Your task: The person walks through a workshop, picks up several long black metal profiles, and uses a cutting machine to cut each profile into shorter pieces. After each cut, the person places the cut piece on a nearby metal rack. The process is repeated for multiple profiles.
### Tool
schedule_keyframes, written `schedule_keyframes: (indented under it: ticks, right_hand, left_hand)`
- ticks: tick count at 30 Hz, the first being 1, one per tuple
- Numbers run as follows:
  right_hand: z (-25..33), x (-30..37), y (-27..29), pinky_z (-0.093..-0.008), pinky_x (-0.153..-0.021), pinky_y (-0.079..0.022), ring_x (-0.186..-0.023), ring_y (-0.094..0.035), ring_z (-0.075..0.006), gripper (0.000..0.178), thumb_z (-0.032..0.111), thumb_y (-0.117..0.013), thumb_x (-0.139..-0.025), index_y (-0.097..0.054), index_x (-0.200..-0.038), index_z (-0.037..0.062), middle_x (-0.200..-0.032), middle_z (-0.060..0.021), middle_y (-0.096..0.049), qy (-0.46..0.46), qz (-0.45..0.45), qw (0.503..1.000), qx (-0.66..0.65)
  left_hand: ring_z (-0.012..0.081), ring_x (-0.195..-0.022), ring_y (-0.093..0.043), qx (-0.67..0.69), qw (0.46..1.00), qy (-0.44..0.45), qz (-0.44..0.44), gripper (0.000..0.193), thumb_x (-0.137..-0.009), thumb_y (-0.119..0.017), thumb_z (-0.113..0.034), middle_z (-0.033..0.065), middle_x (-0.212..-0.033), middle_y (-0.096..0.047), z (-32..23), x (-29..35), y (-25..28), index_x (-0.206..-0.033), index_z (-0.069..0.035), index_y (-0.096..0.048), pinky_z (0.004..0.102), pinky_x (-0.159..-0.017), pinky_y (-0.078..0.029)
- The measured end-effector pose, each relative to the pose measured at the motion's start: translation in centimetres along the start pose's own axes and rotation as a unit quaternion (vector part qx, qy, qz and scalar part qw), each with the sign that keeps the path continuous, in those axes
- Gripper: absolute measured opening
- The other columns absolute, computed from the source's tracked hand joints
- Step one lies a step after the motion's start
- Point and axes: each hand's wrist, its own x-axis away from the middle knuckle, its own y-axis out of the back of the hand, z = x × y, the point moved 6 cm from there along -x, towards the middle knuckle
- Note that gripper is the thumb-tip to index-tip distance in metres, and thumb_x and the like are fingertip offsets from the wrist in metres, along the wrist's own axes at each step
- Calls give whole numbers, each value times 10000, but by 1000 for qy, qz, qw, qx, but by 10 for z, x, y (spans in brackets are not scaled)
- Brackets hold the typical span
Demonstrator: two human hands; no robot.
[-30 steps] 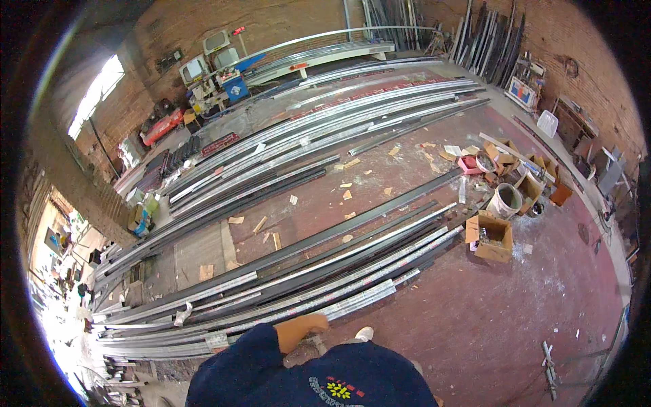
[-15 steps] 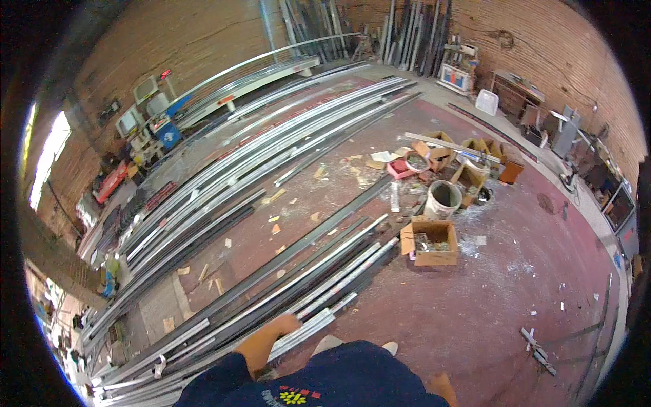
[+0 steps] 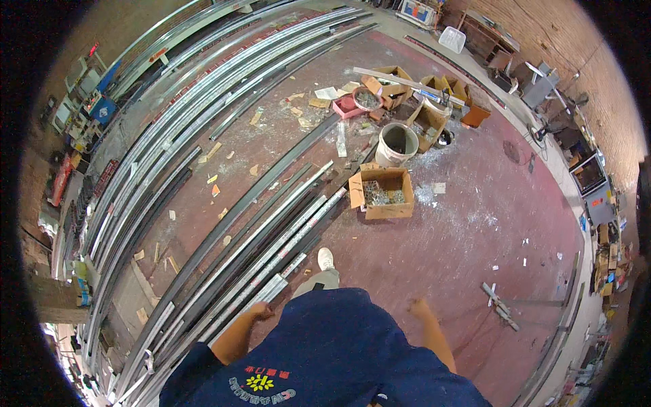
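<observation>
Profiles of metal (image 3: 271, 289) lie at ten o'clock, near the left hand (image 3: 259, 311); the white shoe (image 3: 325, 258) should land clear. Neither this hand nor the right hand (image 3: 420, 308) visibly grips anything (finger closure I cannot tell).

A dark red floor (image 3: 451, 251), scuffed and dusted with white powder, fills the middle of the room. Along its right edge runs a pale concrete strip (image 3: 553, 157), with a brick wall (image 3: 600, 95) rising behind. Near the floor's far right corner stands a worn wooden table (image 3: 494, 30), beside what may be a white plastic chair (image 3: 452, 39). A thick brown pillar (image 3: 57, 302) marks the left edge; bright light whitens the near left corner.
</observation>
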Motion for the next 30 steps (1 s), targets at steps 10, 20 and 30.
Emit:
schedule_keyframes:
  ticks: [10,20,30]
  right_hand:
    - [206,-83,203,-365,-631,-499,-705,-636,-219,244,235,-540,-876,-684,-882,39,-773,-113,-674,-280,95,925,-238]
    - [116,-305,195,-343,-613,-511,-683,-629,-184,211,100,-564,-859,-679,-1033,130,-824,-100,-676,-183,146,928,-288]
    - [87,-624,311,-314,-650,-505,-744,-625,-199,289,-10,-600,-725,-658,-1008,-9,-853,-118,-665,-41,117,977,-175]
  left_hand:
    - [362,-880,-620,80,953,-152,-248,330,-785,-594,-331,202,-879,-657,-167,-62,328,-833,-12,-665,419,-797,-485]
    - [389,-856,-615,6,973,-56,-222,404,-788,-539,-407,203,-837,-653,-140,-149,365,-788,-24,-667,448,-770,-485]
    - [352,-876,-635,188,956,155,-161,417,-750,-553,-464,187,-885,-675,-106,-112,343,-834,-93,-723,413,-793,-491]
